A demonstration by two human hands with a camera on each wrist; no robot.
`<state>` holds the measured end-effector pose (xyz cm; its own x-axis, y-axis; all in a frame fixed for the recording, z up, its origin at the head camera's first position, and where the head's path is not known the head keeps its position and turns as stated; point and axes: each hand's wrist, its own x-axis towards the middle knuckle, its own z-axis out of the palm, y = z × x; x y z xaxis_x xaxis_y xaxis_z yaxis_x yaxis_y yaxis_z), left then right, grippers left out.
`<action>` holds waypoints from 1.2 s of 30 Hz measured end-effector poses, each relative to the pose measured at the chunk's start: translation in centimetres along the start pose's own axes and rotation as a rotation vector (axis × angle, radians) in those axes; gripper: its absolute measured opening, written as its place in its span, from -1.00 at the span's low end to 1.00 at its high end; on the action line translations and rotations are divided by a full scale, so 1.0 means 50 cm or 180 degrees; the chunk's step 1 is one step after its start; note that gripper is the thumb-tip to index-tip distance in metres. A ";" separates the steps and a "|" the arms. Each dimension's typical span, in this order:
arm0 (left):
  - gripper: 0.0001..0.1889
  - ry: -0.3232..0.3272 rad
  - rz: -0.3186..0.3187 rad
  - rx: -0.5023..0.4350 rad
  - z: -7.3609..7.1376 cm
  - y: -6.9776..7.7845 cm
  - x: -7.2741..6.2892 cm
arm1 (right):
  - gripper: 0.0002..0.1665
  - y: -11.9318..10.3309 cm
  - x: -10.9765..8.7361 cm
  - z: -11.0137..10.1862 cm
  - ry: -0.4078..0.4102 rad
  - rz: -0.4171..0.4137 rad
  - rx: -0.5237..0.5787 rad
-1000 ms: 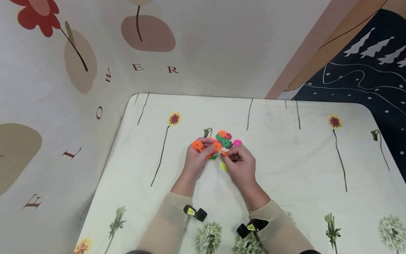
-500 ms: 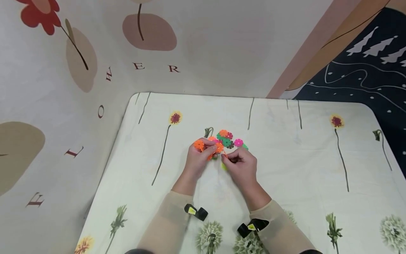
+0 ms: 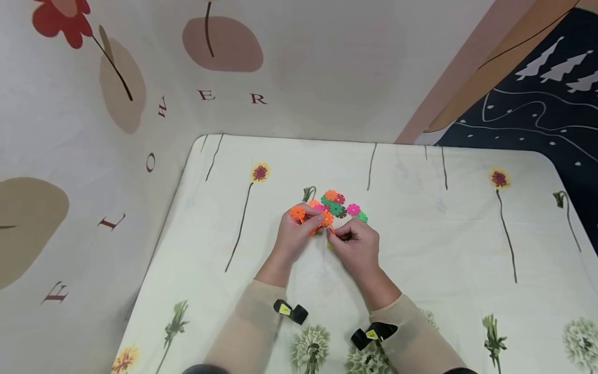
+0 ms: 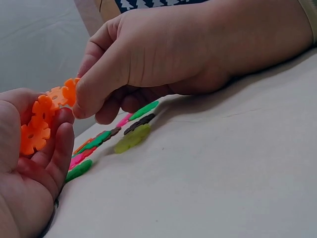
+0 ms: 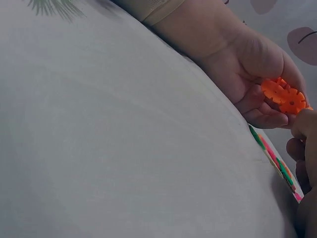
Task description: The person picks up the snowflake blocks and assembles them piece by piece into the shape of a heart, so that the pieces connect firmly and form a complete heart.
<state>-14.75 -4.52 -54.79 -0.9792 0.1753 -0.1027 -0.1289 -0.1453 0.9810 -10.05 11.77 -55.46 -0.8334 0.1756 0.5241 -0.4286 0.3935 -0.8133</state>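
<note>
My left hand (image 3: 293, 235) grips several orange notched interlocking discs (image 4: 43, 111) joined into a chain, with the thumb over them in the head view. Close on the right, thumb and fingertips of my right hand (image 3: 358, 244) pinch another orange notched disc (image 4: 71, 92), seen edge-on from the head camera. It meets the end of the chain in the left wrist view. Part of the chain hides behind the left thumb and palm. Both hands are held just over the tabletop, fingertips nearly meeting.
Beyond the hands lie loose flower-shaped discs: an orange disc (image 3: 331, 195), a green disc (image 3: 336, 209), a pink disc (image 3: 353, 209) and others. A lime disc (image 4: 132, 138) lies below the right hand. The table (image 3: 434, 234) wears a flower-printed cover; a wall (image 3: 327, 78) stands behind it.
The right hand's orange disc has turned and come up against the chain in the left hand. The head view has shifted slightly; loose discs stay put.
</note>
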 end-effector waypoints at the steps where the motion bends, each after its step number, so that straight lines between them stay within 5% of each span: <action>1: -0.90 0.0001 -0.0005 0.0054 0.000 0.001 -0.001 | -0.67 0.006 -0.002 0.000 -0.0004 -0.0013 -0.0002; 22: -0.89 -0.0020 -0.0181 0.0569 0.001 0.017 -0.003 | -0.72 0.014 -0.005 -0.006 0.0125 -0.0327 0.0155; 27: -0.75 -0.0302 0.0004 0.0157 -0.008 0.013 -0.002 | -0.75 0.015 -0.001 -0.006 0.0200 -0.0124 0.0042; 32: -0.28 -0.0760 0.0100 -0.0475 -0.021 0.014 0.000 | -0.83 0.013 0.004 -0.009 0.0151 0.0344 -0.0178; 36: -0.49 -0.0936 -0.0077 -0.0403 -0.024 0.013 0.005 | -0.88 0.011 0.006 -0.012 0.0069 0.0488 -0.0311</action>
<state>-15.29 -5.76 -54.37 -0.8905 0.4515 -0.0557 -0.1882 -0.2543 0.9486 -10.31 12.59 -55.59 -0.8782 0.2593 0.4020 -0.2602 0.4463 -0.8562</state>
